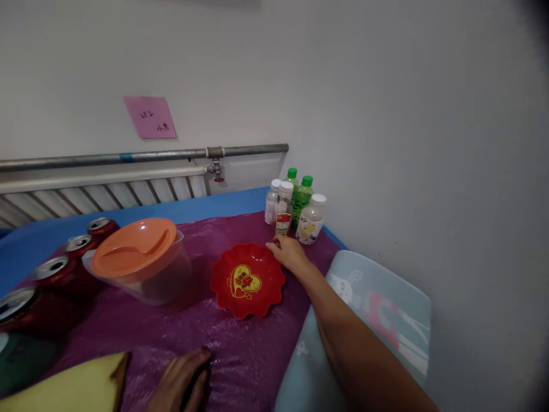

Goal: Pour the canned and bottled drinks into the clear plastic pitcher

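Note:
My right hand [290, 252] reaches forward to the far edge of a red scalloped plate [247, 280] with a yellow heart in its middle. Its fingers curl at the plate's rim, just below a small carton [283, 223] standing before a cluster of bottles [309, 219]; whether they grip the rim is unclear. My left hand [182, 380] rests flat on the purple plastic sheet [240, 355] near the bottom edge, fingers together and stretched, holding nothing.
A clear jug with an orange lid [136, 252] stands left of the plate. Several red cans [55, 272] line the left side. A yellow object [64, 386] lies at bottom left, a pale blue cushion [377, 315] at right. Radiator and wall lie behind.

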A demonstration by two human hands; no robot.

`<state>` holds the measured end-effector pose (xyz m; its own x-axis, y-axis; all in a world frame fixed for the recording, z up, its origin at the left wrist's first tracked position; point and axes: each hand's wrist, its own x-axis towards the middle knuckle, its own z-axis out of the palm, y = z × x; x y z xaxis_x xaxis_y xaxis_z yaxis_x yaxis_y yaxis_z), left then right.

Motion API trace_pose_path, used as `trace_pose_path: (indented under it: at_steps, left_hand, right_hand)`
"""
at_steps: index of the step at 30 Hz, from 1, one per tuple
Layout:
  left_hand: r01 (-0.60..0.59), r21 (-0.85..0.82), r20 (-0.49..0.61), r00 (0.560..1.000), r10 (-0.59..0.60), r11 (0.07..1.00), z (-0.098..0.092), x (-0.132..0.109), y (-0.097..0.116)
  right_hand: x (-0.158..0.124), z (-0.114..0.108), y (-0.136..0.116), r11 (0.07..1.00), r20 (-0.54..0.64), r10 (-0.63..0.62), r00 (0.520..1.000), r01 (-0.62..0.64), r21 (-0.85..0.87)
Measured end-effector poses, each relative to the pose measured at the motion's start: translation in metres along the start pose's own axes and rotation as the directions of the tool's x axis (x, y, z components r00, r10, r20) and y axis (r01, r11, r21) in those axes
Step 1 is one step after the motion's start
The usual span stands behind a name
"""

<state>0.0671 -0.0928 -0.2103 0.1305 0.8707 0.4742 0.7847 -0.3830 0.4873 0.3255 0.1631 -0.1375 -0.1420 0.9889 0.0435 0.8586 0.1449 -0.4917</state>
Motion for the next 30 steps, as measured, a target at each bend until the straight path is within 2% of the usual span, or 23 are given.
trace_pose_path:
  at_steps: [4,8,19,26,30]
  left_hand:
    - [-0.025,0.022,-0.054,0.998,0.026,0.999,-0.003,0.005,0.013]
    - [-0.009,0.054,-0.108,0.994,0.014,0.999,-0.001,0.007,0.021]
    - [0.03,-0.001,-0.093,0.995,-0.03,1.0,-0.002,0.01,0.027]
    - [0.064,-0.048,-0.059,0.996,-0.067,0.997,-0.003,0.011,0.03]
    - [0.065,-0.005,-0.106,0.992,-0.065,0.998,-0.016,0.01,0.033]
  right_hand:
    - [-0.002,0.003,-0.001,0.996,0.094,-0.055,0.994,0.048,0.072]
    - [-0.003,0.005,-0.003,0.985,0.159,-0.064,0.985,0.037,0.166]
    - [-0.013,0.004,-0.02,0.872,0.329,-0.095,0.939,-0.081,0.483]
    - [-0.026,0.002,-0.037,0.822,0.409,-0.138,0.902,-0.126,0.555]
    - [-0.029,0.002,-0.041,0.843,0.415,-0.183,0.891,-0.075,0.533]
